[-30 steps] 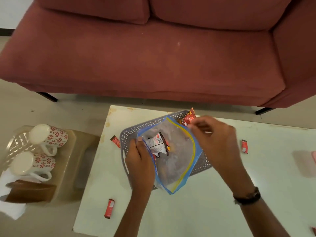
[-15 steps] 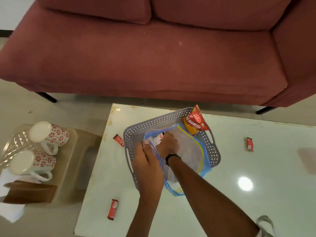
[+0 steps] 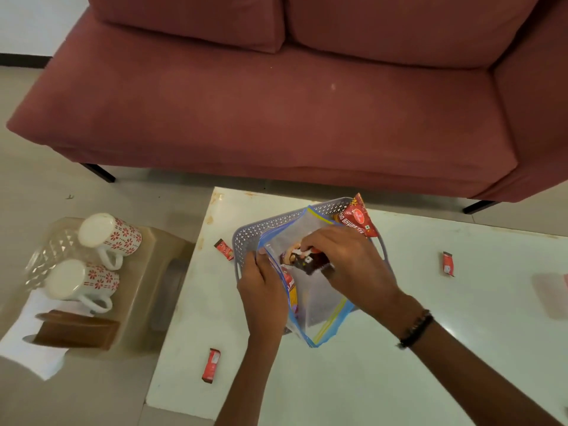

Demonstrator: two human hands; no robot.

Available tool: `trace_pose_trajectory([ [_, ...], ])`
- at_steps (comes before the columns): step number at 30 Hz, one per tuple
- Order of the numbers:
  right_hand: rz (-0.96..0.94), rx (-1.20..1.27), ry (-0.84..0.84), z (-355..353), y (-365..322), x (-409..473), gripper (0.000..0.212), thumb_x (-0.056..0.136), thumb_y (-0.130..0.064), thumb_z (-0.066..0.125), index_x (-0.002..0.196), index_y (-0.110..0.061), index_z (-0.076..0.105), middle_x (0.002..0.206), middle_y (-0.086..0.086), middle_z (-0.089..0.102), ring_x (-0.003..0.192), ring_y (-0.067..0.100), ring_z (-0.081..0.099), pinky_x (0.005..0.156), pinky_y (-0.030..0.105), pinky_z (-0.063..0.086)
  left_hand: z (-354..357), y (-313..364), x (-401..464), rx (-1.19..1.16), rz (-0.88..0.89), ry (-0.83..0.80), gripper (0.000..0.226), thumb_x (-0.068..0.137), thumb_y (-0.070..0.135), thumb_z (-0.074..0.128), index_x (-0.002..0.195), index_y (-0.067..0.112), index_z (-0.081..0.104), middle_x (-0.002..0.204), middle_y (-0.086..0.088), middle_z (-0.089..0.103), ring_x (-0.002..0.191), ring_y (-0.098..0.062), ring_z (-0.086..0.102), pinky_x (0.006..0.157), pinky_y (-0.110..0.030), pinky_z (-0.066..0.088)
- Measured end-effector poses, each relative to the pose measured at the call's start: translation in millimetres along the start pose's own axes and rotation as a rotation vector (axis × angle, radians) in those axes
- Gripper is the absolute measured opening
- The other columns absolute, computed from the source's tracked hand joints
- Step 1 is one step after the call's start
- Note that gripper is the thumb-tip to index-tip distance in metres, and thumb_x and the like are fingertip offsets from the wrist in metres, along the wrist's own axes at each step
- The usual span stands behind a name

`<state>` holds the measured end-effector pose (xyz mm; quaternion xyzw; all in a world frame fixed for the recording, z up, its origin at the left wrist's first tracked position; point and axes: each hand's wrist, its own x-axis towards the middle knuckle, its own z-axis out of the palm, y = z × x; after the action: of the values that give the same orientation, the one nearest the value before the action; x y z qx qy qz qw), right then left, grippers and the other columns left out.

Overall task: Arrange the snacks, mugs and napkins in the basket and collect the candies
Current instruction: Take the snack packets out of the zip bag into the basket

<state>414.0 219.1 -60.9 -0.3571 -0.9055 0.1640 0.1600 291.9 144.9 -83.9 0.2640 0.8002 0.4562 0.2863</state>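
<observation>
A grey perforated basket (image 3: 246, 235) sits on the white table (image 3: 399, 348). Over it lies a clear zip bag (image 3: 319, 305) with blue and yellow edges. My left hand (image 3: 264, 290) grips the bag's left rim. My right hand (image 3: 344, 265) pinches a dark snack packet (image 3: 310, 261) at the bag's mouth. A red snack packet (image 3: 358, 219) stands in the basket's far corner. Three small red candies lie on the table: candy (image 3: 224, 249) left of the basket, candy (image 3: 211, 365) near the front edge, candy (image 3: 448, 264) to the right.
Two white mugs with red flowers, mug (image 3: 107, 238) and mug (image 3: 80, 284), lie on a low stool (image 3: 147, 302) at left with a brown napkin holder (image 3: 75, 332) and white napkins (image 3: 18, 342). A red sofa (image 3: 276, 103) stands behind the table.
My right hand has come back out of the bag's depth and now holds a dark packet at the mouth. The left hand kept hold of the bag's rim.
</observation>
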Motion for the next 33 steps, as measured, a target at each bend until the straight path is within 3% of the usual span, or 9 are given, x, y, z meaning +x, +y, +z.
trace_pose_trajectory([
  [4,-0.208,-0.031,0.154,-50.9,13.9,-25.1,0.026,0.072,-0.001,0.071,0.095,-0.013,0.070,0.101,0.000,0.071,0.101,0.017,0.064,0.107,0.038,0.036,-0.2,1.0,-0.5,0.020,-0.006,0.011,0.029,0.100,0.028,0.032,0.101,0.009,0.055,0.086,-0.004,0.061,0.078,-0.014,0.062,0.053,-0.007,0.046],
  [7,-0.214,-0.054,0.231,-85.8,28.3,-42.3,0.022,0.074,0.001,0.076,0.091,-0.012,0.070,0.101,0.000,0.071,0.103,0.017,0.064,0.108,0.052,0.033,0.7,-0.8,-1.7,0.015,-0.025,0.019,0.034,0.100,0.029,0.031,0.105,0.006,0.055,0.092,-0.009,0.063,0.079,-0.016,0.062,0.055,-0.008,0.047],
  [12,-0.223,-0.239,0.267,-118.4,68.4,-68.3,0.006,0.083,-0.016,0.070,0.084,-0.010,0.072,0.100,0.000,0.073,0.108,0.014,0.059,0.109,0.058,0.030,-0.9,4.6,-0.4,0.040,-0.019,0.037,0.035,0.100,0.027,0.031,0.107,0.003,0.055,0.094,-0.011,0.062,0.078,-0.019,0.058,0.064,-0.021,0.042],
  [15,-0.203,-0.297,0.133,-100.8,103.0,-79.9,0.015,0.072,-0.013,0.080,0.084,-0.011,0.071,0.099,0.000,0.073,0.108,0.015,0.059,0.109,0.059,0.029,-2.4,5.0,-0.6,0.068,-0.024,0.009,0.030,0.100,0.028,0.034,0.107,0.007,0.054,0.087,-0.004,0.058,0.075,-0.015,0.059,0.059,-0.016,0.041],
  [19,-0.201,-0.298,-0.208,-41.5,143.1,-78.5,0.042,0.057,-0.006,0.087,0.091,-0.019,0.065,0.101,0.001,0.072,0.105,0.019,0.065,0.107,0.059,0.033,-2.1,4.6,-4.6,0.046,-0.022,-0.023,0.026,0.097,0.034,0.041,0.109,0.013,0.052,0.088,0.000,0.061,0.075,-0.009,0.061,0.062,-0.020,0.046],
  [22,-0.258,-0.329,-0.411,0.7,158.0,-63.6,0.047,0.056,-0.019,0.089,0.097,-0.021,0.066,0.104,0.000,0.072,0.108,0.019,0.064,0.107,0.055,0.030,-0.5,4.1,-8.5,0.034,-0.013,-0.027,0.024,0.095,0.037,0.043,0.100,0.015,0.050,0.079,0.006,0.060,0.076,-0.012,0.062,0.061,-0.022,0.047],
  [25,-0.354,-0.393,-0.469,27.9,169.5,-46.9,0.043,0.061,-0.027,0.086,0.099,-0.019,0.067,0.105,0.000,0.072,0.110,0.021,0.064,0.108,0.050,0.027,2.9,2.0,-12.6,0.023,-0.020,-0.026,0.024,0.094,0.035,0.045,0.099,0.013,0.051,0.078,0.007,0.060,0.074,-0.009,0.061,0.060,-0.020,0.046],
  [28,-0.420,-0.435,-0.517,39.1,183.6,-44.4,0.046,0.062,-0.018,0.086,0.104,-0.018,0.068,0.110,0.001,0.071,0.115,0.023,0.061,0.108,0.050,0.030,5.1,-2.1,-16.1,0.015,-0.029,-0.028,0.023,0.094,0.036,0.046,0.099,0.014,0.051,0.080,0.001,0.063,0.076,-0.015,0.063,0.067,-0.028,0.051],
  [33,-0.240,-0.183,-0.631,32.8,188.4,-54.2,0.046,0.078,-0.006,0.072,0.122,-0.012,0.062,0.132,0.009,0.059,0.130,0.027,0.049,0.103,0.042,0.045,6.3,-3.5,-22.2,-0.022,-0.046,-0.034,0.030,0.093,0.035,0.047,0.109,0.010,0.051,0.090,-0.006,0.066,0.082,-0.019,0.065,0.071,-0.031,0.053],
])
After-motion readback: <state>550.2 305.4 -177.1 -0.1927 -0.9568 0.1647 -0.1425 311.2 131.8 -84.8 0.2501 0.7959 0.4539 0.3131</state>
